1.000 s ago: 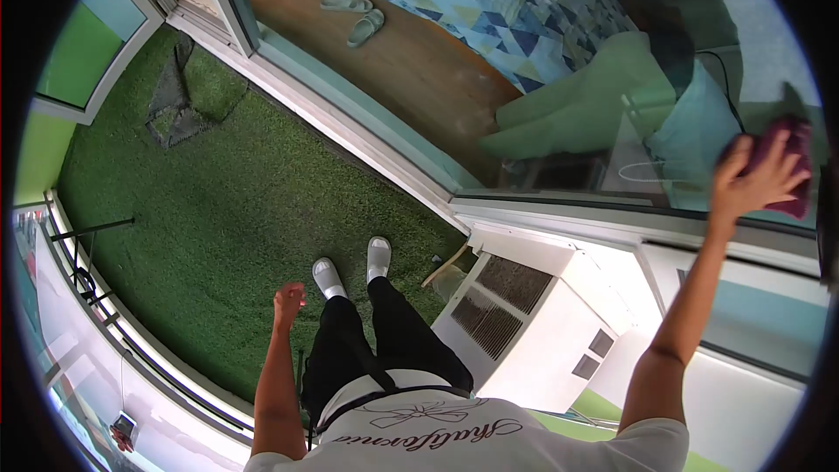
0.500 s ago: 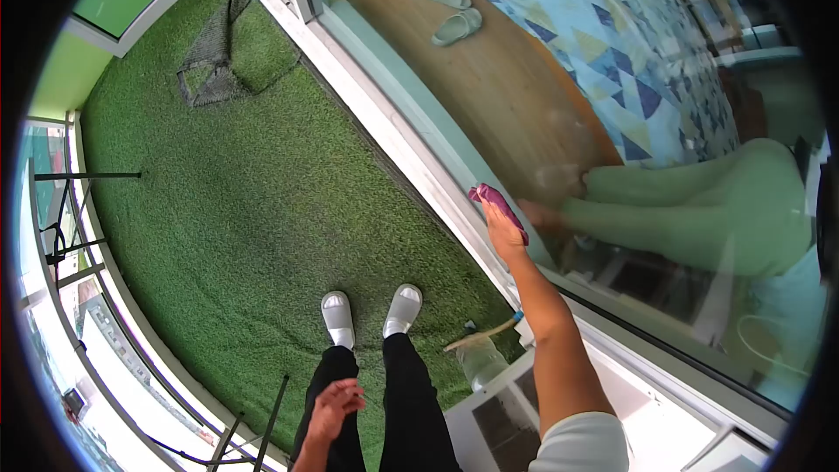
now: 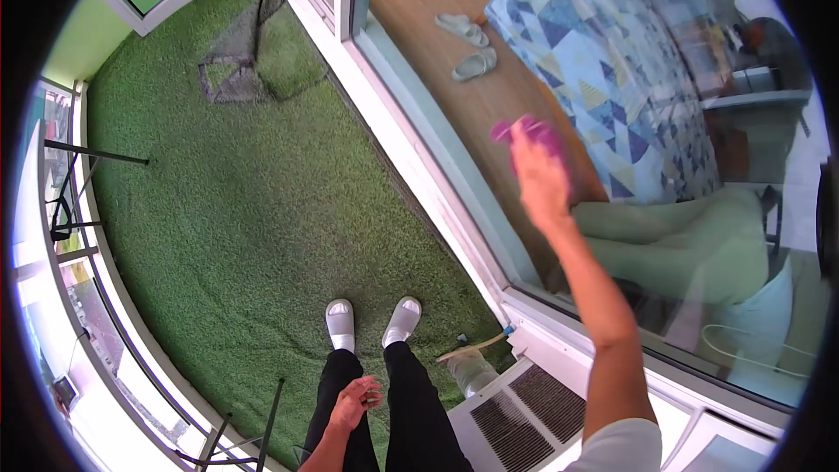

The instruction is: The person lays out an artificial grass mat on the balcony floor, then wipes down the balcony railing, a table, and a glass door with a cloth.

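Note:
My right hand (image 3: 540,177) is pressed over a folded magenta cloth (image 3: 551,142) against the large glass pane (image 3: 524,236), left of its middle. The cloth sticks out past my fingertips and along the hand's right side. Low in the view, my left hand (image 3: 357,400) hangs in front of my legs, fingers loosely curled and apart, with nothing in it. Through the glass show a bed with a blue triangle-patterned cover (image 3: 603,79), a pair of slippers (image 3: 474,64) and a seated person's green-clad legs (image 3: 682,245).
Green artificial turf (image 3: 236,210) covers the floor, with a folded-back corner (image 3: 232,79). A white vented unit (image 3: 511,428) stands below the window frame, beside a clear container (image 3: 472,373) and a tube. Thin black bars (image 3: 105,154) and a railing line the left.
My right hand and the cloth went from the pane's far right to its left edge, then up and slightly right. The view has shifted too. My left hand has opened from a looser fist.

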Available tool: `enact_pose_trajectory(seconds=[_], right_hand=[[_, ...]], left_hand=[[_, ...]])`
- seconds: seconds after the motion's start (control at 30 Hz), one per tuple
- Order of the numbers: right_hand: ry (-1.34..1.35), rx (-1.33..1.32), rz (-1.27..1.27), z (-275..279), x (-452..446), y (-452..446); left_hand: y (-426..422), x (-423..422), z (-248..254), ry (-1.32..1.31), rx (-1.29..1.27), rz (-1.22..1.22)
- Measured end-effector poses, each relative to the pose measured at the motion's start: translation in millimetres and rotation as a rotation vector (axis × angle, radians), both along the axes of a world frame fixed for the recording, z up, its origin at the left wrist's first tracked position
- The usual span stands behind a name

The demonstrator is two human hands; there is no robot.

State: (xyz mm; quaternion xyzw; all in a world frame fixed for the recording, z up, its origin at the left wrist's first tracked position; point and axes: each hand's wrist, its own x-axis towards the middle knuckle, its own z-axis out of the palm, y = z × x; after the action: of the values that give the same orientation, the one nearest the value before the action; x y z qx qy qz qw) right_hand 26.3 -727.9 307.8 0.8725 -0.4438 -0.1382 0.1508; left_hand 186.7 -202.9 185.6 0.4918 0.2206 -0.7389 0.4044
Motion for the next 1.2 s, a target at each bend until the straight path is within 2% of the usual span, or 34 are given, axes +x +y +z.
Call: enact_pose_trajectory(seconds=[0.03, 0.07, 0.1, 0.13, 0.17, 0.2, 0.27, 0.3, 0.33, 0.37, 0.43, 0.47, 0.5, 0.53, 0.57, 0.6, 0.67, 0.77, 0.8, 0.9, 0.97, 1.03, 1.07, 1.13, 1.2], right_hand=[[-0.062, -0.183, -0.032, 79, 22, -5], [-0.198, -0.554, 0.189, 148, 31, -17], [-0.127, -0.767, 0.229, 216, 34, -20], [-0.272, -1.044, 0.442, 335, 28, -40], [-0.297, -1.166, 0.414, 386, 21, -45], [-0.184, -1.244, 0.221, 434, -13, -67], [0.271, -1.519, -0.555, 410, 37, -52], [0.219, -1.522, -0.445, 388, 34, -58], [-0.051, -1.487, 0.132, 396, 5, -95], [-0.106, -1.375, 0.127, 336, 49, -76], [0.081, -0.927, 0.016, 236, 105, -58], [0.149, -0.801, 0.061, 174, 115, -61], [0.143, -0.563, 0.05, 112, 119, -65], [0.231, -0.485, 0.179, 44, 114, -73], [0.179, -0.393, 0.268, -31, 107, -86], [0.201, -0.211, 0.289, -89, 107, -91], [0.15, 0.041, 0.297, -179, 116, -102], [0.31, 0.002, 0.453, -306, 118, -119], [0.31, 0.011, 0.464, -331, 120, -120], [0.744, 0.201, 0.552, -387, 108, -108], [0.706, 0.275, 0.537, -401, 63, -82], [0.653, 0.133, 0.61, -415, -13, -46], [0.719, 0.22, 0.638, -408, -36, -37], [0.846, 0.488, 0.618, -353, -34, -30], [0.75, 0.505, 0.564, -337, -24, -41]], left_hand=[[-5, 4, 3, -0.012, -0.004, -0.024], [-9, 9, -1, -0.009, -0.017, -0.019], [-11, 16, -6, -0.046, -0.056, -0.081], [-15, 29, 4, -0.081, -0.102, -0.137], [-22, 36, 10, -0.108, -0.086, -0.132], [-28, 41, 12, -0.102, -0.077, -0.122], [-34, 50, 5, -0.15, -0.134, -0.094], [-38, 53, -1, -0.164, -0.134, -0.093], [-42, 53, -3, -0.163, -0.128, -0.082], [-48, 53, -6, -0.173, -0.115, -0.068], [-58, 51, -12, -0.168, -0.089, -0.017], [-64, 51, -13, -0.167, -0.08, -0.014], [-70, 48, -14, -0.164, -0.061, 0.037], [-73, 42, -18, -0.156, -0.039, 0.091], [-72, 35, -29, -0.158, -0.005, 0.126], [-81, 30, -37, -0.157, 0.003, 0.147], [-94, 21, -34, -0.075, 0.061, 0.34], [-108, -5, -49, -0.054, 0.138, 0.31], [-112, -11, -54, -0.053, 0.148, 0.319], [-116, -23, -59, -0.02, 0.199, 0.349], [-117, -28, -55, -0.022, 0.212, 0.385], [-119, -29, -53, -0.049, 0.187, 0.394], [-126, -27, -53, -0.06, 0.165, 0.409], [-137, -21, -43, -0.099, 0.169, 0.341], [-160, -5, -25, -0.136, 0.125, 0.349]])
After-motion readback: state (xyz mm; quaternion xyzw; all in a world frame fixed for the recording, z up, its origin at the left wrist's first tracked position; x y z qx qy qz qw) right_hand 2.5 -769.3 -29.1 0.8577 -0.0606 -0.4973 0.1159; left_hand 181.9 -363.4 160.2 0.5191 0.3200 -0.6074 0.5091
